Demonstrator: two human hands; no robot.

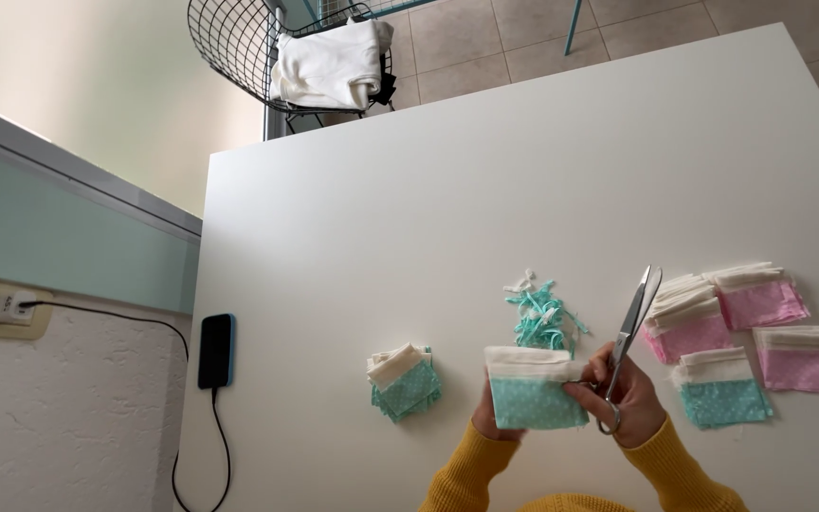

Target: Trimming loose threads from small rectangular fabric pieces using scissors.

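- Right hand (629, 396), low in the frame right of centre, is curled through the handles of a pair of steel scissors (633, 322); the blades point up and look nearly together, though how far they part is hard to make out.
- Left hand (485, 417) is mostly hidden behind the teal and cream fabric piece (533, 389) it pinches at the lower left corner; only fingertips show.
- Both arms in mustard sleeves are cut off by the bottom edge.
- Just above the held piece lies a small heap of teal and white trimmings (542, 313).
- A teal stack (404, 381) sits to the left; pink stacks (760, 296) and another teal stack (722, 387) lie at the right, near the frame's edge.
- The white bench (485, 190) is open across its upper half.
- A black phone (216, 351) lies at the bench's left edge, its cable trailing off.
- A wire chair (239, 43) holding white cloth stands beyond the far edge, partly cut off at the top.
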